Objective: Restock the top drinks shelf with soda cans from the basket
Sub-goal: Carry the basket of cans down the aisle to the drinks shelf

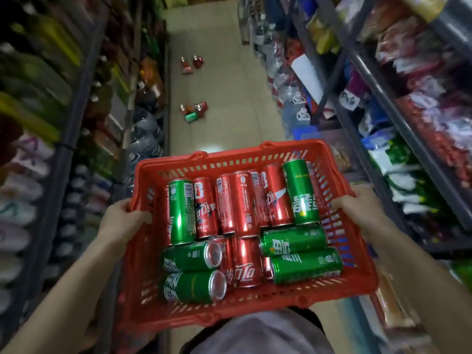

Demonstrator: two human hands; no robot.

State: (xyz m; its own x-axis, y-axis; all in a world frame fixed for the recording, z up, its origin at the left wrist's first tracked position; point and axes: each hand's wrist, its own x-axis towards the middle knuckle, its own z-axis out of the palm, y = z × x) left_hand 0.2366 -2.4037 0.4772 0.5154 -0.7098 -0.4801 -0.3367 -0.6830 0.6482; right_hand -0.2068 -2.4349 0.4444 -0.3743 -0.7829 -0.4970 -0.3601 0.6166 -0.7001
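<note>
You are carrying the red basket point(255, 306) at waist height down a shop aisle, your left hand point(122, 219) curled over its left rim and your right hand point(357, 210) clamped on the right rim, so both are closed on the basket and neither holds a can yet. Inside, the soda cans point(242, 203) lie on their sides in a loose layer, red ones point(246, 261) mixed with green ones point(305, 264), some touching, a few crossing over others.

Expect the load to feel heavy if the cans are full, and to shift, since smooth round metal cylinders roll when the basket tilts; keep it level. The basket is stiff moulded plastic with slotted walls, and its rim gives a firm edge for a two-handed hold. When you pick a can, wrap your fingers around the middle of its body, not the ends; the glossy skin looks slick and thin enough to dent if squeezed hard or dropped.

More cans point(194, 111) lie scattered on the tiled floor point(224, 85) ahead. Shelving point(76, 111) lines both sides, too blurred to tell which level is the top drinks shelf
</note>
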